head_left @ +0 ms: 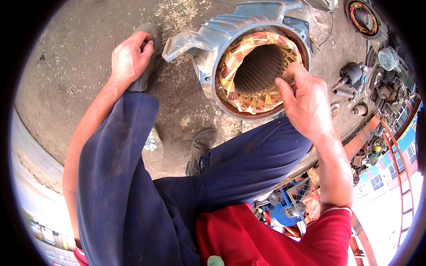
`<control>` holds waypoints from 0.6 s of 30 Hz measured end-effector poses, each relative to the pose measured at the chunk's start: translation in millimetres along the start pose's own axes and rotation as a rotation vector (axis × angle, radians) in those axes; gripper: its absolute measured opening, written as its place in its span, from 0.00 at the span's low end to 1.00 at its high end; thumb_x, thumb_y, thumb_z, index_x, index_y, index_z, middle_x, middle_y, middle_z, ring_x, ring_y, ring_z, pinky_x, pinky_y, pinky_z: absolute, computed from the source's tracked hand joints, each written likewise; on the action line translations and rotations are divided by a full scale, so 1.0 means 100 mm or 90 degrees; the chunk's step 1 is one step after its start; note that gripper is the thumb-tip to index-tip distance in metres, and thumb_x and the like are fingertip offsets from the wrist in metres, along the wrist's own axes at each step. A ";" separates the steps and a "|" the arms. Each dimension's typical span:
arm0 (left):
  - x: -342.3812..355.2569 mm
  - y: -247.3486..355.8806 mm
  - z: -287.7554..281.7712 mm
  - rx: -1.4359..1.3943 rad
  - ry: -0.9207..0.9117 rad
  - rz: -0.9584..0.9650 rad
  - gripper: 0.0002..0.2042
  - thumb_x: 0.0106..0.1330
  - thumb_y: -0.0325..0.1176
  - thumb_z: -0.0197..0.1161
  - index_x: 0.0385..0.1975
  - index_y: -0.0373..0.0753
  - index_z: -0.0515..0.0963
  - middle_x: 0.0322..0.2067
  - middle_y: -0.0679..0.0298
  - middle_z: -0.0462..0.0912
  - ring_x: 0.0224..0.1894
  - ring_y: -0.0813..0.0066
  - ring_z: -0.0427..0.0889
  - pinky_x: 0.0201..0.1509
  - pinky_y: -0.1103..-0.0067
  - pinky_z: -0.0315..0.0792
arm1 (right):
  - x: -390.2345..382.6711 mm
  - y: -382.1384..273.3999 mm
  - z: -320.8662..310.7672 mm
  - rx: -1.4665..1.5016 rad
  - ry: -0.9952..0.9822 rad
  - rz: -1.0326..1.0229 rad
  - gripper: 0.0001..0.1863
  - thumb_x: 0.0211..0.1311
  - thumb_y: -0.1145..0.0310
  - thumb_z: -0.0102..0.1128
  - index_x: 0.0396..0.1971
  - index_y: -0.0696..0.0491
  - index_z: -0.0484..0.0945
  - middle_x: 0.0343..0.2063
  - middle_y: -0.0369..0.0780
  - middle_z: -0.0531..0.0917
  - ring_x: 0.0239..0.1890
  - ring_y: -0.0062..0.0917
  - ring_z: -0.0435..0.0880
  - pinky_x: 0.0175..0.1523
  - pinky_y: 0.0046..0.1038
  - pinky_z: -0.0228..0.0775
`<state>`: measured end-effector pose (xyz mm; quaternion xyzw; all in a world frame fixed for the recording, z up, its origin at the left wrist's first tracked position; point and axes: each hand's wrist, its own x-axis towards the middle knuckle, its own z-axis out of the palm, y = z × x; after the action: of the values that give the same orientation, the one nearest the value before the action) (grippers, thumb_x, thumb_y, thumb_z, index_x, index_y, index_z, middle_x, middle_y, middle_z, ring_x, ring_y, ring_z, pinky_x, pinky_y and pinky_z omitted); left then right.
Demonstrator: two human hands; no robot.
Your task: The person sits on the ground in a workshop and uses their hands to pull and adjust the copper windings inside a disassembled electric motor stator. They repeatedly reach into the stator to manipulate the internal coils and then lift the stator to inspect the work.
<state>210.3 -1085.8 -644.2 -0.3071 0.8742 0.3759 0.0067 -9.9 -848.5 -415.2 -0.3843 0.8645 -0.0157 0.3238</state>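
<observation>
In front of me lies a blue-grey ribbed motor housing [213,33], its round opening toward me. Inside it sits a ring of copper windings [242,51] wrapped with yellowish tape, around a dark slotted bore [259,68]. My right hand [306,102] is at the ring's right edge, thumb and forefinger pinched together. What lies between these fingertips is too small to make out. Off to the left, my left hand [128,60] is closed with curled fingers over my shoe [148,73]. Nothing shows in it.
A clear plastic bottle or bag [153,146] stands between my legs. Another wound stator [363,17] lies at the far right. Along the right are a dark rotor with a shaft [350,75], loose metal parts and a blue machine [284,215]. Pale dust [177,15] covers patches of floor.
</observation>
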 end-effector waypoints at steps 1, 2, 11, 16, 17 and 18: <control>0.01 0.00 0.00 -0.001 0.003 0.002 0.09 0.67 0.36 0.61 0.41 0.42 0.83 0.37 0.55 0.87 0.41 0.51 0.86 0.47 0.64 0.79 | 0.02 0.02 0.00 0.000 0.000 -0.006 0.09 0.66 0.71 0.63 0.32 0.57 0.71 0.22 0.51 0.80 0.30 0.49 0.84 0.33 0.47 0.73; 0.02 0.00 0.00 0.002 0.004 0.004 0.09 0.67 0.36 0.61 0.41 0.42 0.83 0.37 0.55 0.87 0.41 0.51 0.86 0.46 0.64 0.79 | 0.03 0.00 0.00 -0.031 -0.004 -0.035 0.08 0.65 0.71 0.62 0.32 0.56 0.71 0.22 0.50 0.80 0.30 0.48 0.85 0.34 0.47 0.74; 0.00 -0.01 -0.01 -0.040 0.004 0.017 0.09 0.68 0.35 0.63 0.42 0.40 0.83 0.33 0.54 0.86 0.37 0.54 0.86 0.44 0.66 0.78 | 0.42 -0.35 0.14 -0.288 -0.144 -0.154 0.05 0.58 0.73 0.56 0.31 0.57 0.78 0.23 0.50 0.86 0.30 0.45 0.89 0.34 0.45 0.81; 0.01 -0.08 -0.02 -0.067 0.012 0.027 0.09 0.67 0.35 0.62 0.41 0.41 0.83 0.35 0.55 0.87 0.39 0.52 0.87 0.45 0.65 0.79 | 0.34 -0.25 0.20 -0.313 -0.213 -0.083 0.05 0.59 0.74 0.58 0.33 0.57 0.79 0.24 0.51 0.86 0.32 0.47 0.89 0.37 0.46 0.81; 0.00 -0.06 -0.03 -0.073 0.008 0.023 0.08 0.67 0.36 0.62 0.40 0.41 0.83 0.36 0.55 0.87 0.40 0.52 0.87 0.45 0.64 0.80 | 0.35 -0.22 0.18 -0.285 -0.208 -0.078 0.04 0.59 0.73 0.59 0.33 0.57 0.78 0.24 0.51 0.85 0.32 0.47 0.88 0.37 0.46 0.80; -0.01 -0.08 -0.05 -0.073 0.005 0.023 0.08 0.67 0.36 0.61 0.40 0.41 0.83 0.36 0.56 0.87 0.40 0.52 0.87 0.45 0.64 0.80 | 0.35 -0.20 0.16 -0.255 -0.202 -0.073 0.04 0.60 0.73 0.61 0.33 0.56 0.77 0.24 0.50 0.85 0.32 0.48 0.87 0.36 0.47 0.79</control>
<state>216.9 -1092.4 -645.8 -0.2928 0.8567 0.4240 -0.0209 -4.8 -882.7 -441.2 -0.4868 0.7654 0.1979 0.3715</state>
